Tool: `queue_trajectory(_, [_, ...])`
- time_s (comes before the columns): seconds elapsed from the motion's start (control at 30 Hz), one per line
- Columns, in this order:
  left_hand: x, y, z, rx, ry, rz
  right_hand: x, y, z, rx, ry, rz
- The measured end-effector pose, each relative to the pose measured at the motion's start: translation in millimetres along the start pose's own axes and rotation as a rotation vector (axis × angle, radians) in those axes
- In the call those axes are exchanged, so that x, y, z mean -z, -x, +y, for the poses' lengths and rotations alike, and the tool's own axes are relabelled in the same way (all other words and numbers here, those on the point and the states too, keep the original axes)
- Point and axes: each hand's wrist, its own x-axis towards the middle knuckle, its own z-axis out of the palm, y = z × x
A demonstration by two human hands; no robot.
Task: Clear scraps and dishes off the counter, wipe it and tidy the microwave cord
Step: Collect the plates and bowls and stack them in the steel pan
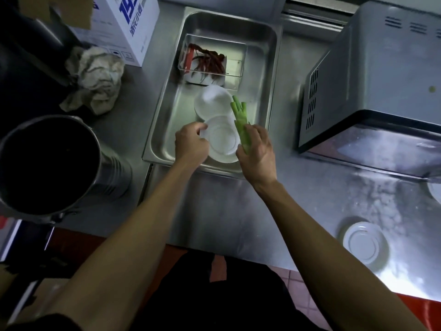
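Observation:
My left hand [191, 143] pinches the left rim of a white plate [223, 142] lying in the near end of a steel tray [167, 108]. My right hand [256, 151] grips a bunch of green stalks [239, 115] that points away from me over the tray. Behind the plate sits an upturned white bowl [211, 100]. Farther back in the tray stands a clear box with dried red chillies [207, 60]. Another white dish [362, 243] rests on the steel counter [238, 211] at the near right. A crumpled grey cloth [97, 80] lies at the left.
A silver microwave [381, 91] stands to the right of the tray; its cord is not in view. A large dark steel pot [50, 163] sits at the near left. A white carton with blue print [128, 25] stands at the back left.

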Motion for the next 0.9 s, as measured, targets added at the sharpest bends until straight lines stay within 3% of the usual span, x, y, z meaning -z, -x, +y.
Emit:
queue_trajectory(0.63, [-15.6,-27.9,0.0,0.088,-0.056,0.030,1.8,-24.6,26.9,0.007,-0.017,-0.074])
queue_trajectory(0.9, [-20.8,-12.9,2.5,0.098,-0.071,-0.028,2.4,-27.3,27.8,0.011,-0.008,-0.082])
